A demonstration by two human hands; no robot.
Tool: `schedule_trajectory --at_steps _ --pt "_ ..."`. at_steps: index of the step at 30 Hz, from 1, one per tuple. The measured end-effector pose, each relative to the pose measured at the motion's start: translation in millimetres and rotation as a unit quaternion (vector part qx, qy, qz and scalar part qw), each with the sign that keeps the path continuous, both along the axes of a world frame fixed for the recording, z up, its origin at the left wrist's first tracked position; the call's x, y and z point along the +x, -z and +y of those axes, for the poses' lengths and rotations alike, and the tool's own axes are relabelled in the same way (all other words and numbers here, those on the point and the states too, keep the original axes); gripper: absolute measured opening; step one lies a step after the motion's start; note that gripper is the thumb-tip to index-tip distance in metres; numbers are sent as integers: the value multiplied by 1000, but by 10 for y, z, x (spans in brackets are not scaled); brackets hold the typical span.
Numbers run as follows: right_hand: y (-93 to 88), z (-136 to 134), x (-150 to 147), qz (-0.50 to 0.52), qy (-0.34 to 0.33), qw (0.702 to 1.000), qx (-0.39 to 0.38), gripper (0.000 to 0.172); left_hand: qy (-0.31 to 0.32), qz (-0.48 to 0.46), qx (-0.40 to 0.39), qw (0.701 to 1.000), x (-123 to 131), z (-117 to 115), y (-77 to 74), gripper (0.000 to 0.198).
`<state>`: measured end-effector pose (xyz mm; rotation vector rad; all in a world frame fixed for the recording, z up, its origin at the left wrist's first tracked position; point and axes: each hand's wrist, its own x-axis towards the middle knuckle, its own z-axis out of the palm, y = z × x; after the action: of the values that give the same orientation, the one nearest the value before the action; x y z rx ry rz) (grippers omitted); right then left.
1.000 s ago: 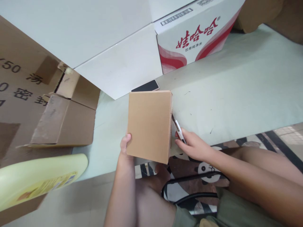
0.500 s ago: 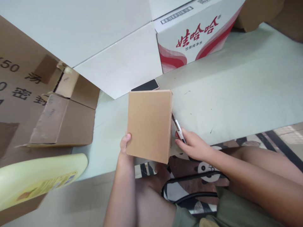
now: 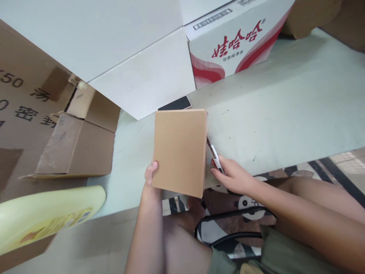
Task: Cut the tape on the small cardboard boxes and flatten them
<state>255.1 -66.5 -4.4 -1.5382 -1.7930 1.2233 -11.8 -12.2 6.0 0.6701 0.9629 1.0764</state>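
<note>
A plain brown cardboard box is held up over the near edge of the table. My left hand grips its lower left side, thumb on the front face and the other fingers hidden behind. In my right hand is a utility knife with a white handle. Its dark blade points up and left and meets the box's right side; how deep the tip sits cannot be made out. My right fingers are closed round the handle.
Behind the box lies a dark phone, against a white carton. A white and red carton stands farther right. Brown cartons and a pale yellow bottle are at left. The table has a pale green cover.
</note>
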Motion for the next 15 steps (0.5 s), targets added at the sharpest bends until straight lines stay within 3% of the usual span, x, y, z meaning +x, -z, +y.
schedule_trajectory --at_steps 15 --pt "-6 -2 -2 2 2 1000 -2 12 -7 -12 1 1000 29 -5 -21 57"
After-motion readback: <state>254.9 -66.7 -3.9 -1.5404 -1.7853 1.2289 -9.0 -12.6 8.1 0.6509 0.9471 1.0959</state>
